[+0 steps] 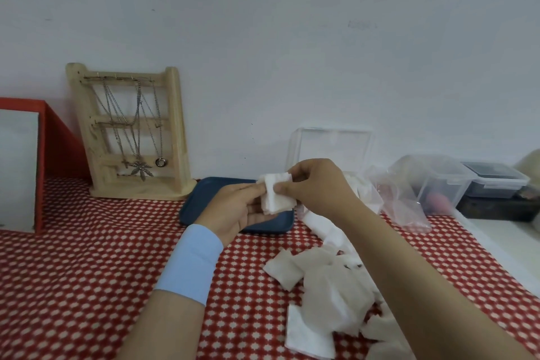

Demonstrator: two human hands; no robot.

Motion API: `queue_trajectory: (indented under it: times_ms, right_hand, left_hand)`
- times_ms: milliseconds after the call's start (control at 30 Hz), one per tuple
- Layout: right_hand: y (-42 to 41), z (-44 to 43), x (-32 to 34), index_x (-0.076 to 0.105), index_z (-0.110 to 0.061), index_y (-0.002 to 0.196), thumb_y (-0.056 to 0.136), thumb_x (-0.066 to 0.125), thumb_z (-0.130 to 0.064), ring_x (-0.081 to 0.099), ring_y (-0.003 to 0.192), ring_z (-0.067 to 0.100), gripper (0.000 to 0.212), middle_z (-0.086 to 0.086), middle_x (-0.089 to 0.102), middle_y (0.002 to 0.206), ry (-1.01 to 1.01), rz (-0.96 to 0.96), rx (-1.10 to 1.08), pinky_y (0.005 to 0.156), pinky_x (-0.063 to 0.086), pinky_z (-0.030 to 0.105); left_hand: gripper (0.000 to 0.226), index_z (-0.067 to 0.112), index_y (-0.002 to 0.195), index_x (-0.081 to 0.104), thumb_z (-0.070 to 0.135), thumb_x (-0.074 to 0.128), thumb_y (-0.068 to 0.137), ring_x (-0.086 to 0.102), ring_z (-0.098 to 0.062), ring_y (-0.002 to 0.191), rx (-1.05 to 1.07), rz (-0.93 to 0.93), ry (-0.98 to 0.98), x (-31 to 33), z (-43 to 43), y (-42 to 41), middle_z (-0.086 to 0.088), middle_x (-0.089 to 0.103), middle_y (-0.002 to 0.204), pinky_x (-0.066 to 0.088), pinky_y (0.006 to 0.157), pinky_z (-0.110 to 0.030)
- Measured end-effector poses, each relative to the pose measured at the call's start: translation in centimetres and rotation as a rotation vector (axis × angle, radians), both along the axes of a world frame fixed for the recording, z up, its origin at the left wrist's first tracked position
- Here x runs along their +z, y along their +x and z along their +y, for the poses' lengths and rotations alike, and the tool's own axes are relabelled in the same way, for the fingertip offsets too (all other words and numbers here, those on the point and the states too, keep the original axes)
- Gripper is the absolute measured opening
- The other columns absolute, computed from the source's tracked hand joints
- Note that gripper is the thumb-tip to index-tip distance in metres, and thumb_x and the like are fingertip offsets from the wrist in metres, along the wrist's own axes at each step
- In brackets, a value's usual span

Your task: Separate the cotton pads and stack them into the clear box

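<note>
A small stack of white cotton pads (276,197) hangs above the blue tray, held between both hands. My left hand (238,209) holds it from the left with fingers along its lower edge. My right hand (314,184) pinches the top pad from the right. The clear box (331,147) stands open just behind my right hand, against the wall. Several loose cotton pads (324,295) lie scattered on the red patterned cloth under my right forearm.
A blue tray (198,202) lies under my hands. A wooden necklace stand (131,131) is at the back left beside a red-framed mirror (29,166). A crumpled clear plastic bag (400,199) and lidded plastic containers (467,184) sit at the right.
</note>
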State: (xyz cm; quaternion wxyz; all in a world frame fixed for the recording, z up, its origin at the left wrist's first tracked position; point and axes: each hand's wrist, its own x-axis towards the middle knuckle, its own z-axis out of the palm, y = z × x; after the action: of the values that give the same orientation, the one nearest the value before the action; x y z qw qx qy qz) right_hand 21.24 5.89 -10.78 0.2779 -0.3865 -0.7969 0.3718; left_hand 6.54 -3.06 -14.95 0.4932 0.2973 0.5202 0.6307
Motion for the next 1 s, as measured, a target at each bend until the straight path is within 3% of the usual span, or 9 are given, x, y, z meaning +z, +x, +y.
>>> queue_trajectory:
  times_ms: [67, 167, 333, 467, 533, 633, 767, 900, 1000]
  right_hand:
    - [-0.1, 0.1, -0.1, 0.066, -0.021, 0.108, 0.079, 0.085, -0.032, 0.067, 0.079, 0.012, 0.036, -0.006, 0.068, 0.094, 0.023, -0.059, -0.002, 0.058, 0.049, 0.019]
    - [0.0, 0.2, 0.1, 0.057, -0.024, 0.126, 0.080, 0.084, -0.031, 0.066, 0.074, 0.009, 0.054, -0.002, 0.064, 0.104, -0.123, -0.035, 0.040, 0.047, 0.045, 0.014]
    - [-0.2, 0.3, 0.4, 0.071, -0.016, 0.112, 0.088, 0.077, -0.033, 0.065, 0.064, 0.009, 0.030, 0.003, 0.074, 0.095, -0.150, -0.078, 0.117, 0.046, 0.047, 0.017]
    - [-0.3, 0.0, -1.0, 0.077, -0.013, 0.109, 0.091, 0.070, -0.037, 0.069, 0.091, 0.019, 0.031, 0.004, 0.074, 0.104, 0.108, -0.626, 0.281, 0.087, 0.059, 0.034]
    - [-0.5, -0.7, -2.0, 0.076, -0.016, 0.108, 0.084, 0.076, -0.045, 0.069, 0.093, 0.017, 0.038, -0.001, 0.074, 0.103, 0.123, -0.945, 0.361, 0.091, 0.057, 0.035]
    - [-0.9, -1.3, -3.0, 0.068, -0.017, 0.092, 0.074, 0.083, -0.051, 0.065, 0.088, 0.018, 0.041, -0.003, 0.068, 0.092, 0.153, -1.079, 0.366, 0.087, 0.057, 0.035]
    - [-0.9, -2.1, -2.4, 0.069, -0.021, 0.121, 0.085, 0.077, -0.040, 0.059, 0.096, 0.015, 0.041, -0.004, 0.066, 0.111, 0.133, -0.945, 0.432, 0.083, 0.051, 0.028]
    - [-0.1, -1.7, -1.0, 0.069, -0.027, 0.097, 0.089, 0.074, -0.034, 0.061, 0.086, 0.007, 0.013, -0.013, 0.065, 0.096, 0.035, -0.619, 0.408, 0.071, 0.046, 0.021]
    - [0.8, -0.7, -0.1, 0.073, -0.016, 0.093, 0.087, 0.078, -0.021, 0.068, 0.072, 0.004, 0.009, -0.005, 0.074, 0.085, -0.136, -0.223, 0.314, 0.066, 0.052, 0.019]
  left_hand:
    - [0.032, -0.001, 0.125, 0.063, 0.020, 0.054, 0.103, 0.073, -0.029, 0.105, -0.022, -0.046, -0.006, 0.1, 0.0, 0.0, -0.020, 0.073, 0.115, 0.063, 0.080, -0.037]
    - [0.037, 0.003, 0.121, 0.065, 0.031, 0.060, 0.097, 0.072, -0.029, 0.107, -0.064, -0.101, 0.005, 0.3, -0.3, -0.3, -0.018, 0.074, 0.116, 0.062, 0.084, -0.039]
    - [0.038, 0.005, 0.121, 0.067, 0.001, 0.076, 0.084, 0.074, -0.021, 0.104, -0.053, 0.224, -0.045, -0.2, -0.6, -1.6, -0.008, 0.076, 0.113, 0.061, 0.081, -0.028]
    - [0.032, 0.009, 0.112, 0.067, -0.003, 0.076, 0.084, 0.068, -0.024, 0.110, 0.111, 0.259, -0.071, -1.1, -1.0, -3.4, -0.007, 0.071, 0.119, 0.061, 0.080, -0.028]
    - [0.030, 0.012, 0.110, 0.066, -0.002, 0.075, 0.085, 0.067, -0.023, 0.111, 0.145, 0.227, -0.046, -1.2, -1.1, -3.8, -0.006, 0.070, 0.120, 0.061, 0.077, -0.025]
    - [0.037, 0.006, 0.122, 0.064, 0.000, 0.074, 0.087, 0.067, -0.024, 0.112, 0.152, 0.183, -0.023, -1.2, -1.1, -3.6, -0.008, 0.069, 0.122, 0.061, 0.077, -0.026]
    - [0.021, 0.011, 0.113, 0.067, 0.010, 0.071, 0.093, 0.067, -0.025, 0.114, 0.147, 0.140, -0.045, -1.3, -0.7, -3.3, -0.009, 0.068, 0.126, 0.061, 0.085, -0.034]
    - [0.004, 0.014, 0.099, 0.068, 0.011, 0.065, 0.097, 0.069, -0.025, 0.107, 0.172, 0.110, -0.049, -0.9, -0.6, -2.7, -0.010, 0.071, 0.115, 0.062, 0.075, -0.029]
    - [0.012, 0.008, 0.106, 0.071, 0.011, 0.066, 0.096, 0.071, -0.026, 0.105, 0.190, 0.147, -0.056, -0.9, -0.5, -2.5, -0.012, 0.073, 0.113, 0.062, 0.074, -0.030]
